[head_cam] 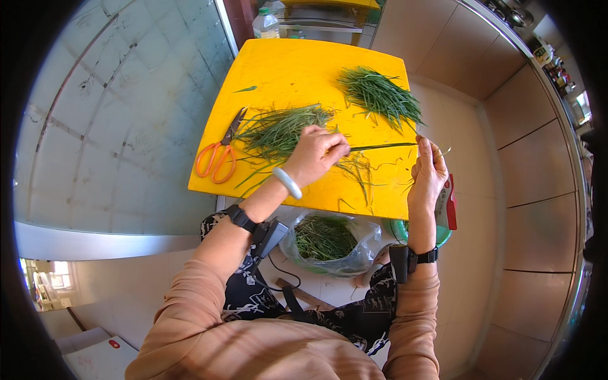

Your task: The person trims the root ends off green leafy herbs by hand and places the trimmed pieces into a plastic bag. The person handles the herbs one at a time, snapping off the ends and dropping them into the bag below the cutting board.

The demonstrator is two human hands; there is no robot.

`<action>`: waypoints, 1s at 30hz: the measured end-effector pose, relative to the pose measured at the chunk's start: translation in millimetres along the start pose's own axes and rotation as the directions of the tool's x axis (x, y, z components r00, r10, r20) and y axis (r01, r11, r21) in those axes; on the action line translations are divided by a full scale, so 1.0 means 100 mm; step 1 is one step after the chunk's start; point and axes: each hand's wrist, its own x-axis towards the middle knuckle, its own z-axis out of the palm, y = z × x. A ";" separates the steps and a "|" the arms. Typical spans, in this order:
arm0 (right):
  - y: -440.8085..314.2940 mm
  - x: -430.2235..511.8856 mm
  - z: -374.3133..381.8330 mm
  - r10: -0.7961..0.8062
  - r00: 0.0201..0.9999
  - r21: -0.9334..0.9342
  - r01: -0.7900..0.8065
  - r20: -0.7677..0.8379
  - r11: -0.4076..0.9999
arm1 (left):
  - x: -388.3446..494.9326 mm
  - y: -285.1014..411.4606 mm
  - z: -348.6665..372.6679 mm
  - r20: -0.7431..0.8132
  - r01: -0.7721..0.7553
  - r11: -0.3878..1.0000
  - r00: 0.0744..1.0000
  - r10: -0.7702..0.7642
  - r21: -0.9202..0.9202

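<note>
My left hand and my right hand hold a few long green leaves, likely chives, stretched level between them above a yellow tabletop. Beside my left hand lies a loose, tangled heap of the same greens. A neater pile of greens rests near the table's right edge. Orange-handled scissors lie at the left with their dark blades pointing away from me. Thin withered strands are scattered on the table between my hands and its near edge.
Below the near edge, a clear plastic bag full of greens stands on the floor between my legs. To its right is a green basin, with a red and white packet by it. A plastic bottle stands beyond the table.
</note>
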 end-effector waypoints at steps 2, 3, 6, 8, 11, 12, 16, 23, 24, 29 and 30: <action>0.04 0.06 -0.08 -0.007 1.000 0.042 0.008 -0.016 0.999 | 0.01 0.00 0.00 -0.036 -0.026 1.000 0.999 0.026 0.009; 0.04 0.06 -0.10 0.006 1.000 0.044 -0.005 -0.017 0.999 | 0.00 0.00 -0.01 -0.054 -0.034 0.999 0.998 0.035 0.021; 0.03 0.05 -0.09 0.021 1.000 0.050 -0.020 -0.023 0.999 | 0.01 0.04 0.00 -0.078 -0.055 0.995 0.995 0.062 0.086; -0.02 0.02 -0.01 -0.001 0.999 0.058 0.003 -0.036 0.998 | 0.02 0.08 -0.01 -0.055 0.050 0.999 0.997 -0.048 0.019; 0.00 -0.02 0.01 -0.099 0.995 0.063 0.100 -0.017 0.993 | 0.02 0.11 0.06 0.011 0.325 0.877 0.939 -0.344 -0.354; 0.00 -0.03 0.05 -0.154 0.988 0.072 0.155 -0.018 0.985 | 0.01 0.09 0.11 0.016 0.368 0.777 0.908 -0.419 -0.511; -0.06 -0.04 0.03 -0.211 0.971 0.088 0.221 -0.115 0.971 | -0.05 -0.02 0.27 0.076 0.433 0.439 0.774 -0.628 -0.787; -0.10 0.00 -0.10 -0.023 0.999 0.122 0.028 -0.043 0.992 | -0.19 0.01 0.46 -0.052 -0.098 0.986 0.993 0.106 0.132; -0.06 0.00 -0.10 0.006 0.999 0.086 -0.003 -0.036 0.996 | -0.15 0.05 0.40 0.001 -0.070 0.993 0.998 0.070 0.099; 0.18 -0.14 -0.11 0.355 0.845 -0.236 -0.280 0.399 0.931 | 0.12 -0.26 -0.12 -0.126 0.184 0.983 0.975 -0.181 0.020; 0.26 -0.23 -0.06 0.456 0.770 -0.351 -0.319 0.446 0.881 | 0.11 -0.32 -0.24 -0.174 0.192 0.980 0.968 -0.179 0.061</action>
